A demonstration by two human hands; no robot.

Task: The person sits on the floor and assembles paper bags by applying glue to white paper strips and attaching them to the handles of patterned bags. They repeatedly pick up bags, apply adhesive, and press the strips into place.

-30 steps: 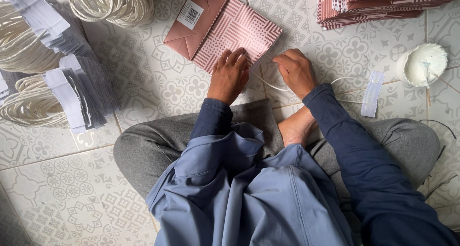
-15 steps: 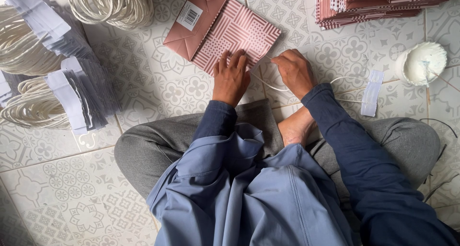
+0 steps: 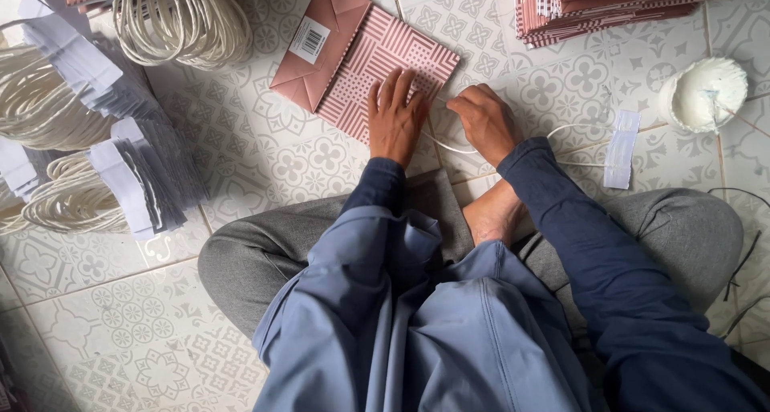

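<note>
Paper bag [image 3: 377, 55]: pink, patterned, lies flat on the tiled floor [image 3: 265, 151] before my knees.
Left hand [image 3: 395, 115]: fingers spread wide, pressing the bag's near edge.
Right hand [image 3: 481, 121]: pinched on a white cord handle [image 3: 561, 131] beside the bag.
Surroundings: cord bundles [image 3: 180, 23] left, bag stack [image 3: 609, 3] right.
Risk: my judgement, a loosened press lets the bag slide, misplacing the cord.

Cord handle bundles [image 3: 180, 19] lie left, a white cup [image 3: 704, 93] right.
</note>
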